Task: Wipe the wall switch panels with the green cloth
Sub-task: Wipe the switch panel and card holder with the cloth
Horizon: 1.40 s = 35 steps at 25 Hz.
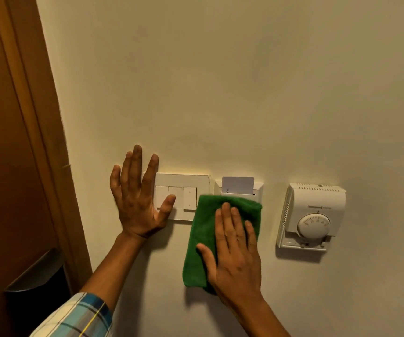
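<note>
Plaid sleeve leads to the left hand, spread flat, empty. Right hand presses the folded green cloth open-palmed below the white key-card panel, beside the white three-rocker switch panel. Advisable: light, even pressure, avoiding rocker actuation.

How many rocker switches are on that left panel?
3: side by side on the switch panel. The left hand partly covers the first two; the third stands clear. More may be hidden beneath it.
</note>
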Each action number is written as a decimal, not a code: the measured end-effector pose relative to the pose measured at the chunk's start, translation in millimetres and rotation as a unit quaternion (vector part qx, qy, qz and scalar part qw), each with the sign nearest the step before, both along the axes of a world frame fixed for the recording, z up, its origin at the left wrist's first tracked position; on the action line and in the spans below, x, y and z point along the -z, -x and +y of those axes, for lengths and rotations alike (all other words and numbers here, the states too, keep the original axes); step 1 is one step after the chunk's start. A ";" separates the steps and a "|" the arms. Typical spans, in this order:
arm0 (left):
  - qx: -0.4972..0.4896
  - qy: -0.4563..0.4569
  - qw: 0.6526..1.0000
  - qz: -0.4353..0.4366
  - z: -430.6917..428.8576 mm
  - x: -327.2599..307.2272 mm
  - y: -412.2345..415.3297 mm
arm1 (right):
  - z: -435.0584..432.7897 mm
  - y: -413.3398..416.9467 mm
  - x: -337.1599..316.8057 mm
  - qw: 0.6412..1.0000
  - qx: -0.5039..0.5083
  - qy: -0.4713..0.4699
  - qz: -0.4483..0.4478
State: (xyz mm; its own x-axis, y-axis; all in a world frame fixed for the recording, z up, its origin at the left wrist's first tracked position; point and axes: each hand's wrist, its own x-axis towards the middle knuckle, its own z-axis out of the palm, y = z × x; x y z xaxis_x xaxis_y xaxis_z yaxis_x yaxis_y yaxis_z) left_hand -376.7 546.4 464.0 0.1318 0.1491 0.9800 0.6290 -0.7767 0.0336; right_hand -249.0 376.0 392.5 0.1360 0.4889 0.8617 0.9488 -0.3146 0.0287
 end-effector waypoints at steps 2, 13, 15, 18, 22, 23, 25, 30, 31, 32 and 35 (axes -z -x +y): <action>0.002 0.003 1.000 -0.001 -0.4 -1.2 -0.2 | -13.4 -13.8 14.9 1.000 0.012 0.015 -0.007; -0.004 0.005 1.000 0.001 1.7 0.7 -0.3 | -15.3 -8.7 22.8 1.000 0.007 0.029 0.006; -0.010 -0.001 1.000 0.002 2.7 1.6 -1.9 | -20.2 -20.4 16.9 0.999 0.019 -0.002 0.038; -0.008 0.000 1.000 0.003 2.7 3.5 -1.5 | -6.6 -10.6 -16.2 0.997 0.011 -0.032 0.071; -0.004 0.004 1.000 0.007 0.2 0.6 0.3 | -2.3 -0.1 -4.0 1.000 -0.013 0.019 -0.002; -0.006 0.006 1.000 0.008 -0.3 0.9 0.0 | -8.4 -5.9 7.0 1.000 -0.009 0.029 -0.004; -0.011 0.001 1.000 0.004 -1.1 1.9 -0.7 | -21.6 -20.9 18.7 1.000 0.005 0.027 0.011; -0.015 0.001 1.000 0.006 1.5 2.6 -1.3 | -6.0 -17.7 -15.6 0.998 0.008 -0.036 0.049; -0.019 0.002 1.000 0.005 1.6 2.7 -1.0 | -0.9 -11.5 -18.7 0.998 0.005 -0.039 0.041; -0.022 0.004 1.000 0.005 1.5 2.2 -0.9 | 2.1 -7.7 -18.4 0.999 0.003 -0.033 0.025; -0.020 0.001 1.000 0.004 1.0 1.2 -1.6 | -7.1 -15.8 -4.5 0.999 -0.004 0.002 -0.033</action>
